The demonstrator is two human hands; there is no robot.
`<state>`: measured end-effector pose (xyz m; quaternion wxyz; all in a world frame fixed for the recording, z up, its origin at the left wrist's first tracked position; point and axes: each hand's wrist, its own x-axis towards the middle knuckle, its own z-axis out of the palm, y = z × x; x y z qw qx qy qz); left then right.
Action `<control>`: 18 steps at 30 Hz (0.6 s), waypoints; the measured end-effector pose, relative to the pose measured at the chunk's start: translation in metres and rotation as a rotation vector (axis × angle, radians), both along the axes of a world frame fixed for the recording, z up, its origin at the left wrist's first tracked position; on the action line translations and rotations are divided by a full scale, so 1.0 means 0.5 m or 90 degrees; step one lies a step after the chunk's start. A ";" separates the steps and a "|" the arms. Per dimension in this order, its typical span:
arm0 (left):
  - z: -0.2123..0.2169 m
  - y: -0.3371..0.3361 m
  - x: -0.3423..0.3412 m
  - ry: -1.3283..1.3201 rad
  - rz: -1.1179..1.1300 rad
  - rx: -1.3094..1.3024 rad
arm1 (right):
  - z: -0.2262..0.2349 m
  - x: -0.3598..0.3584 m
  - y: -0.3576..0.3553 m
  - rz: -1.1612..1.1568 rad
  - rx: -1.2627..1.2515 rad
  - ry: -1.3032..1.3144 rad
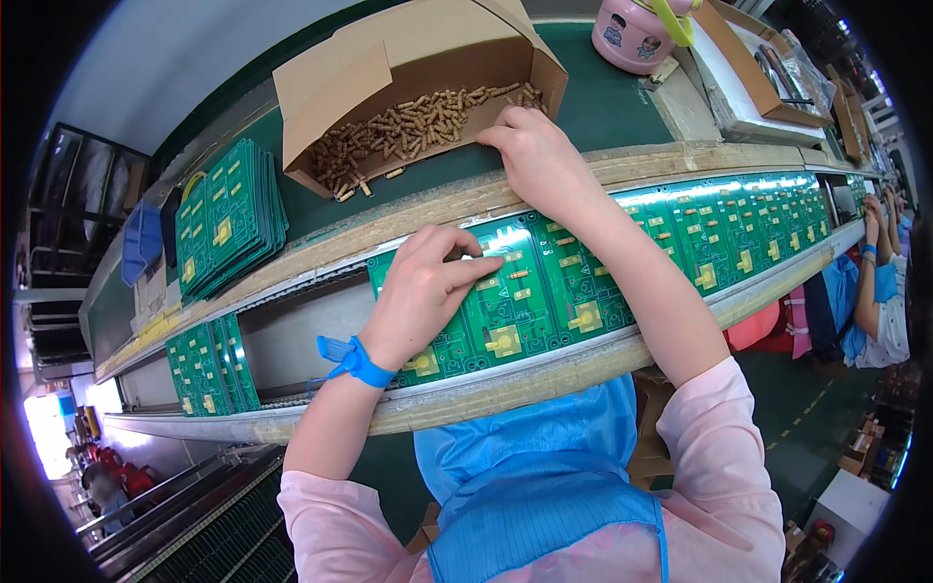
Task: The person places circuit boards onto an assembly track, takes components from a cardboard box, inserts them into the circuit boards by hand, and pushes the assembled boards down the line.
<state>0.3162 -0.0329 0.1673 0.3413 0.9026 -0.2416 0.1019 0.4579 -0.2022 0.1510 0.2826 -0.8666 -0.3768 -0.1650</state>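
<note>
My left hand (425, 282), with a blue wrist strap (356, 361), is over a green circuit board panel (505, 301) on the rail line. Its thumb and index finger meet at the board's surface, near a resistor (519, 275) lying across its pads. Whatever is between the fingertips is too small to make out. My right hand (535, 155) is at the front edge of an open cardboard box (335, 92) heaped with small tan resistors (418, 124). Its fingers are curled together and hide what they may hold.
Several boards (743, 228) continue rightward along the rails. A board stack (228, 219) stands left of the box, beside a blue bin (142, 243). More boards (209, 367) lie at the line's left end. A pink container (627, 37) stands behind. Other people's arms (872, 233) are far right.
</note>
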 end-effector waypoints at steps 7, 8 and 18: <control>-0.006 -0.015 0.002 0.045 0.063 -0.056 | 0.004 0.001 -0.002 -0.001 -0.016 0.042; -0.007 -0.016 0.002 0.038 0.068 -0.058 | 0.003 0.001 -0.002 -0.001 -0.016 0.042; -0.012 -0.004 0.003 0.027 0.031 0.005 | -0.001 0.000 -0.001 0.002 0.009 0.040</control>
